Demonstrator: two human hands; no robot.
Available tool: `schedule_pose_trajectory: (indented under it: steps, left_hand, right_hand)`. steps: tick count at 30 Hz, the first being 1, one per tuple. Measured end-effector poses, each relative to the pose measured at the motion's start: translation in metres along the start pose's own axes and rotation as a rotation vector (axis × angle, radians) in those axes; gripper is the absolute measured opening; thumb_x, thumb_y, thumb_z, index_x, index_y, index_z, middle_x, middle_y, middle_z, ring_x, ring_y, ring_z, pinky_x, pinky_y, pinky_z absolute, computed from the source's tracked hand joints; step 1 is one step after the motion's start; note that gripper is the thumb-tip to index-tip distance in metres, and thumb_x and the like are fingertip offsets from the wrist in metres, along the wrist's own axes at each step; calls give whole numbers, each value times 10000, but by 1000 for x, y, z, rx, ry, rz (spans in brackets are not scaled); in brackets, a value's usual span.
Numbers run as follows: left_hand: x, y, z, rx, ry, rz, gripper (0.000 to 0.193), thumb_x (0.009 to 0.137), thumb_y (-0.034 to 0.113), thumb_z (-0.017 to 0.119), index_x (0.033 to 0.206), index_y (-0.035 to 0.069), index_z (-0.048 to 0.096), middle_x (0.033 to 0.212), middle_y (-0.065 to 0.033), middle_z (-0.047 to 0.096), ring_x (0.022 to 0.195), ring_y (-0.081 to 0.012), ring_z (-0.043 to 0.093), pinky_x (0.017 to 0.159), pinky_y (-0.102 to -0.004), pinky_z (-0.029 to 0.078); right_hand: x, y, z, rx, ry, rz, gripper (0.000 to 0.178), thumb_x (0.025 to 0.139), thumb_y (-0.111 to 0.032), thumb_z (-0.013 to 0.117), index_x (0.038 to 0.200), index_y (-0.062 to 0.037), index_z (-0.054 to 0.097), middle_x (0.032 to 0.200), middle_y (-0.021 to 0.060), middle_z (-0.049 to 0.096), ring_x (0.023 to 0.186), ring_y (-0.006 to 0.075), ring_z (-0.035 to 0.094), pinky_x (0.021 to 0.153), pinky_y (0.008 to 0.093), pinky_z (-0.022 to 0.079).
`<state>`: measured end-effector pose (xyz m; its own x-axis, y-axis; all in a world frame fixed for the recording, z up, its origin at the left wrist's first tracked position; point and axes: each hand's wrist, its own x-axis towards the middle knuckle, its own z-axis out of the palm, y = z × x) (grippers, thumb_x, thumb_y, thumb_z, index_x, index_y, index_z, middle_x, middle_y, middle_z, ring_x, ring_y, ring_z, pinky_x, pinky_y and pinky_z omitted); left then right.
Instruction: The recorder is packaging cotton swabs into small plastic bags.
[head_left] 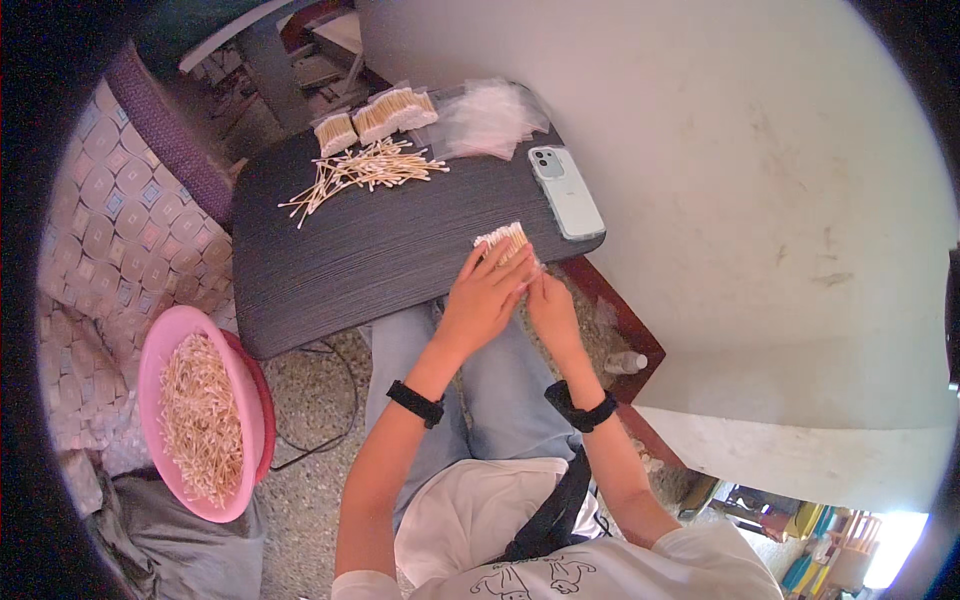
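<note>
At the near right edge of the dark table, a small clear bag of cotton swabs is between my hands, white tips toward the far side. My left hand lies over it, fingers closed along its side. My right hand pinches the bag's near end; its fingertips are partly hidden. Farther back lies a loose heap of cotton swabs. Behind the heap sit several filled packs of cotton swabs, beside a pile of empty clear bags.
A pale phone lies at the table's right edge, next to the wall. At left, a pink basin holds many loose cotton swabs. Below are a black cable on the floor and a clear bottle by the wall.
</note>
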<state>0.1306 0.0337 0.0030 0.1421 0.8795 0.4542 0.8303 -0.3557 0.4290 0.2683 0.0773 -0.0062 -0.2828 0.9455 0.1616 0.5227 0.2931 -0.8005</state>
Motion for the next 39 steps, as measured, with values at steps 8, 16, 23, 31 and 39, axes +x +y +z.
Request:
schedule_pose_trajectory:
  steps: [8, 16, 23, 31, 39]
  left_hand:
    - [-1, -2, -2, -13, 9, -9, 418, 880, 130, 509, 1296, 88, 515, 1384, -25, 469, 1315, -256, 372, 1118, -444, 239]
    - [-1, -1, -3, -49, 57, -19, 369, 870, 132, 546, 1232, 64, 561, 1337, -39, 510, 1291, -257, 400, 1105, -442, 265]
    - [-1, -1, -4, -80, -1, -34, 416, 891, 140, 503, 1304, 86, 504, 1405, -28, 445, 1329, -262, 351, 1126, -444, 228]
    - [-2, -2, -2, -33, -16, -4, 410, 897, 161, 494, 1300, 87, 509, 1404, -33, 446, 1331, -258, 350, 1127, -450, 222]
    - [0, -3, -3, -94, 16, -19, 374, 907, 154, 482, 1268, 74, 539, 1379, -71, 472, 1310, -270, 381, 1122, -457, 221]
  right_hand:
    - [-19, -17, -17, 406, -8, 287, 183, 892, -170, 606, 963, -12, 547, 653, 119, 602, 557, 200, 613, 523, 333, 481]
    - [-19, -24, -15, -9, 168, -106, 164, 822, -130, 671, 894, -14, 581, 721, 144, 629, 597, 249, 623, 556, 342, 488]
    - [-19, -17, -11, -33, 202, -109, 102, 807, -65, 671, 843, 14, 617, 757, 120, 659, 623, 179, 632, 600, 297, 494]
    - [-10, -13, -4, 55, 226, -129, 85, 824, -59, 642, 847, 7, 593, 735, 146, 625, 635, 249, 628, 587, 337, 488]
    - [-7, -16, 0, 90, 233, -112, 85, 829, -62, 630, 864, 2, 586, 725, 141, 631, 631, 251, 632, 590, 336, 492]
